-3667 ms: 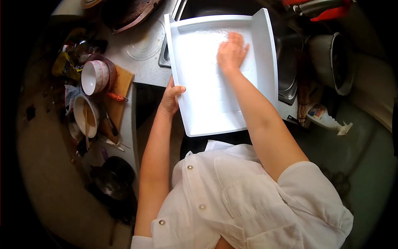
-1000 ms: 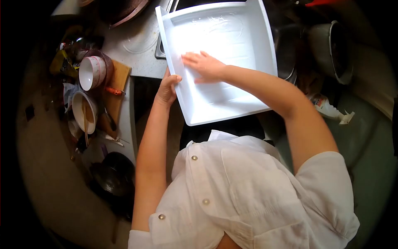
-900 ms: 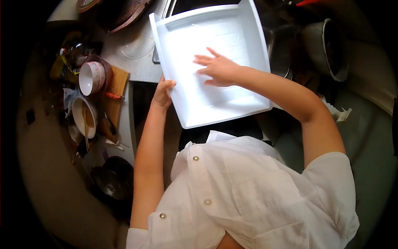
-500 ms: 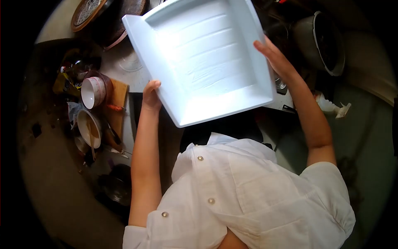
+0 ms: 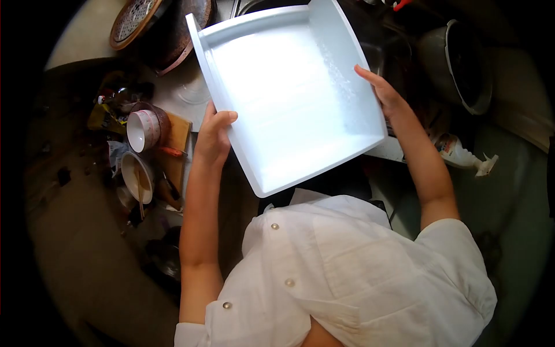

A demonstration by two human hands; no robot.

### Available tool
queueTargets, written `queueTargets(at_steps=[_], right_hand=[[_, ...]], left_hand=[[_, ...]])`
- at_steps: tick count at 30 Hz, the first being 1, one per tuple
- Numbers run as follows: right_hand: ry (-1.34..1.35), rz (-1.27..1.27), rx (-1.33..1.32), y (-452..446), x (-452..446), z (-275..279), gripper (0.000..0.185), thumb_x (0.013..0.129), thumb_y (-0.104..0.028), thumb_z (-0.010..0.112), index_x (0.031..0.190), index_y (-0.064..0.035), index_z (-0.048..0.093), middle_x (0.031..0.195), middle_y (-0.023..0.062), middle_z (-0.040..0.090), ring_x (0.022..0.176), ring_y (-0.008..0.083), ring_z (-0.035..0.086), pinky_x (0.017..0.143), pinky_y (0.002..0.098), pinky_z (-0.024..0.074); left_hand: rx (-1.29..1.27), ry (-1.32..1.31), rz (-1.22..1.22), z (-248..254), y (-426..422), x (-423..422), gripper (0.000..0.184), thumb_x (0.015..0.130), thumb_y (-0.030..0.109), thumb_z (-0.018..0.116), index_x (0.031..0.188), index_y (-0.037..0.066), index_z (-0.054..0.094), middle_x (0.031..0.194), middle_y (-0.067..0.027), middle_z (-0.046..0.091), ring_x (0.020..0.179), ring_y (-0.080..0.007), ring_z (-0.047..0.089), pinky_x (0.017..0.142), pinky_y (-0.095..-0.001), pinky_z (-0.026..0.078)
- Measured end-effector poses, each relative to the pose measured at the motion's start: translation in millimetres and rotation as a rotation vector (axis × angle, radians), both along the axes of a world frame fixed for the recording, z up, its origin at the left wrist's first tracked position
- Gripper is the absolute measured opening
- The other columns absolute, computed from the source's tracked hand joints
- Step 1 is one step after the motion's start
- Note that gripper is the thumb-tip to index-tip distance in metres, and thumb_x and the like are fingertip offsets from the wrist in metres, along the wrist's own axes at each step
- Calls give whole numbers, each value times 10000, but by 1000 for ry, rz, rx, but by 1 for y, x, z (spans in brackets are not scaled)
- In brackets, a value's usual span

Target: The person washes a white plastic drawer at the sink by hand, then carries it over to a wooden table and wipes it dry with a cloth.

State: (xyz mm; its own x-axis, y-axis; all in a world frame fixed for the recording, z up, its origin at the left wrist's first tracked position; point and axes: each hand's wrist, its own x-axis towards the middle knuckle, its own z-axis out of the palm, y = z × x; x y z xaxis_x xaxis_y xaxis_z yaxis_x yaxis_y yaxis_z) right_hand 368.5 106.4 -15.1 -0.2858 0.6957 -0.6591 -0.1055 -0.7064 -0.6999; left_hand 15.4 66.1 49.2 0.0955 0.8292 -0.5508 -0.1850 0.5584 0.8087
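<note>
Both hands hold up a deep white plastic bin (image 5: 272, 110), squarish and tilted, with its hollow inside facing me. Its floor is bright with glare, and drops or wet streaks show on the inner right wall. My left hand (image 5: 215, 132) grips the left wall, thumb over the rim and fingers mostly hidden behind. My right hand (image 5: 384, 92) clasps the right wall, thumb at the rim, its other fingers out of sight behind it. Under the bin's top edge, part of a metal sink (image 5: 248, 6) is visible.
On the left are stacked bowls (image 5: 143, 128), a wooden board (image 5: 176, 136) and a bowl with chopsticks (image 5: 137, 179). A pan (image 5: 188, 34) and a perforated steamer tray (image 5: 133, 20) stand at upper left. To the right are a large pot (image 5: 457, 66) and a spray bottle (image 5: 459, 153).
The bin has come slightly lower and tilted, showing more of its inner right wall. My left thumb reaches further over the rim. The surroundings have shifted a little to the right.
</note>
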Motion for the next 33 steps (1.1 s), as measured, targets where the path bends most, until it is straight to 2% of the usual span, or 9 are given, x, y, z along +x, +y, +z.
queueTargets(at_steps=[5,8,14,20,23,25,29,30,33], right_hand=[[-46,-87,156,5,-25,22,858,831,-525,571,1418,18,260,1220,326,471,1167,367,494,941,472,418],[-150,-33,233,19,-21,41,855,843,-513,565,1419,32,245,1232,332,460,1197,384,474,950,479,415],[-191,27,69,28,8,30,871,884,-554,492,1358,144,274,1157,380,488,1130,410,535,908,465,449],[-118,-17,-95,-9,-20,33,883,912,-606,392,1390,119,238,1221,375,457,1166,416,497,948,466,427],[-1,-107,-84,-19,-33,37,833,931,-585,379,1424,67,217,1281,344,429,1207,390,462,960,456,422],[105,-82,-74,-16,-31,26,771,962,-571,282,1443,26,196,1347,294,387,1228,342,448,953,414,439],[331,-147,-56,-18,-30,4,752,974,-561,200,1438,31,192,1359,271,382,1230,313,452,965,400,444],[368,-182,-60,-18,-34,5,745,977,-556,188,1435,31,197,1357,266,386,1230,306,454,969,399,444],[541,-268,-89,-22,-43,8,717,985,-528,189,1432,33,203,1342,258,405,1229,305,458,979,408,442]], left_hand=[[79,-71,-37,-18,12,-22,825,636,270,686,1323,-46,358,1135,-170,514,1106,-268,497,975,-350,391],[-13,-173,-104,-30,31,-34,769,667,269,684,1294,-63,388,1101,-166,540,1059,-253,532,932,-333,425],[-56,-24,-81,11,50,-3,754,718,333,673,1292,-67,390,1108,-189,546,1016,-245,557,884,-341,454],[-101,273,-133,70,51,0,747,717,421,655,1249,-66,460,1096,-199,556,1015,-249,558,857,-333,462],[-115,390,-108,87,55,11,771,685,484,661,1213,-55,509,1071,-218,561,979,-271,566,799,-353,468],[-91,517,-107,86,64,7,778,671,505,671,1207,-36,514,1035,-227,556,945,-282,562,762,-374,467],[-9,625,-245,106,93,29,839,699,565,649,1247,-49,483,1104,-273,512,952,-304,557,772,-401,475],[34,559,-305,108,104,34,877,708,640,623,1266,-21,483,1149,-249,495,987,-292,549,822,-398,458],[107,596,-410,123,131,50,881,707,655,619,1270,-11,485,1155,-240,494,1000,-288,545,835,-396,452]])
